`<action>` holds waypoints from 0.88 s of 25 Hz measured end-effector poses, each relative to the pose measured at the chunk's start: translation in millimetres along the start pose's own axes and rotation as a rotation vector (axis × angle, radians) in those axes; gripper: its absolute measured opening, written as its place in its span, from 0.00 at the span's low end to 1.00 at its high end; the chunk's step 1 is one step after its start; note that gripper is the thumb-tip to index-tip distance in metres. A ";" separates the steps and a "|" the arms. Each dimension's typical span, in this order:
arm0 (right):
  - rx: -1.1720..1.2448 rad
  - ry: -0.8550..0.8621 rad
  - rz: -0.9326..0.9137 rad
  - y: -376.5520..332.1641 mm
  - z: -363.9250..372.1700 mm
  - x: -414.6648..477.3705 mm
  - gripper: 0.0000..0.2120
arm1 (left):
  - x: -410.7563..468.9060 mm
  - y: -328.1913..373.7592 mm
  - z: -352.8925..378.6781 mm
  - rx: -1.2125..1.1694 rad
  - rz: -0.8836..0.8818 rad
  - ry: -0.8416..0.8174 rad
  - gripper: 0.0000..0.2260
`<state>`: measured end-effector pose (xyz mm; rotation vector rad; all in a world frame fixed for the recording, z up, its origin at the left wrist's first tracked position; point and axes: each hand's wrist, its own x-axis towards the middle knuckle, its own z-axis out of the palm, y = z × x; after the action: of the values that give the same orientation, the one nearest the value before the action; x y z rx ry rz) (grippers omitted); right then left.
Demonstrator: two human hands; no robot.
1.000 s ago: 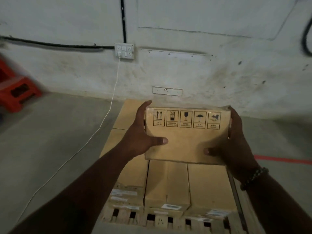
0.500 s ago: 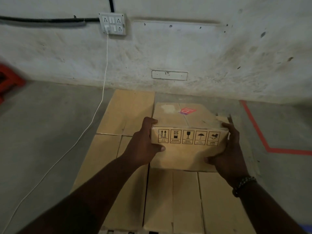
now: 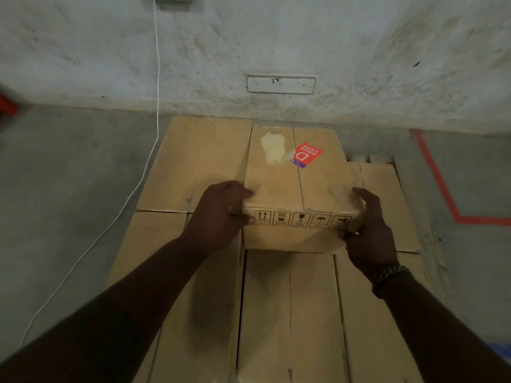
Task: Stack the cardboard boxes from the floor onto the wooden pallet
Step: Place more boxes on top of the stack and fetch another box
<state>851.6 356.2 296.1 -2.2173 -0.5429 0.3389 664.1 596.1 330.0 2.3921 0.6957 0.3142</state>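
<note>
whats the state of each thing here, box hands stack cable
stacked boxes, closed, lying flat side by side
held box, flaps closed, arrows up, gripped at both ends over the stacked boxes; touchdown unclear
left hand, grips the held box's left end
right hand, grips the held box's right end
white cable, hanging down the wall, slack across the floor

2 hands show, the left hand and the right hand. There are 6 cardboard boxes in view (1 top box, 5 in the layer beneath), 5 printed symbols, 1 red sticker, 1 white cable, 1 bracelet and 1 wall plate.
</note>
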 end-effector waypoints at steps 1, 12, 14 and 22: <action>-0.030 -0.016 -0.015 2.6 2.7 3.5 0.42 | 3.9 -4.9 -0.1 0.007 0.010 -0.017 0.26; 0.035 0.023 0.047 20.1 24.0 21.9 0.40 | 20.2 -33.4 29.5 0.111 -0.001 -0.159 0.29; 0.031 0.030 0.053 22.9 26.3 25.2 0.40 | 19.0 -33.8 33.6 0.113 0.010 -0.146 0.28; -0.009 0.038 0.073 26.9 29.3 24.3 0.40 | 17.2 -38.4 40.6 0.167 0.031 -0.147 0.27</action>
<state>867.9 371.6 255.3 -2.2512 -0.4450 0.3325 678.3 611.0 275.3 2.5557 0.6392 0.0943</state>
